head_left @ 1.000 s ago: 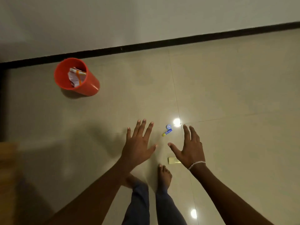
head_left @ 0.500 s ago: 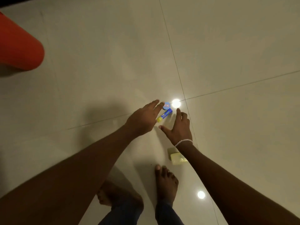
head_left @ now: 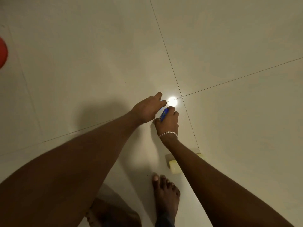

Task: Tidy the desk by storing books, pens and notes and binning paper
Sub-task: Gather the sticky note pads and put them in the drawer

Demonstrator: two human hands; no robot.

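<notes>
On the pale tiled floor, my right hand (head_left: 168, 122), with a silver bracelet at the wrist, is closed around a small blue tube (head_left: 164, 114). My left hand (head_left: 148, 108) reaches down beside it, its fingers curled over a small round blue cap (head_left: 161, 109), of which only an edge shows. Whether the left hand grips the cap I cannot tell. A pale yellow block (head_left: 174, 167) lies on the floor, partly hidden under my right forearm.
The red bin (head_left: 2, 53) shows only as a sliver at the left edge. My two bare feet (head_left: 165, 192) stand at the bottom centre. A bright lamp reflection (head_left: 172, 101) glares on the tile just beyond the hands.
The view has dropped closer to the floor and the bin has slid almost out of frame. My right hand has closed on the blue tube, and my left hand has come down over the cap.
</notes>
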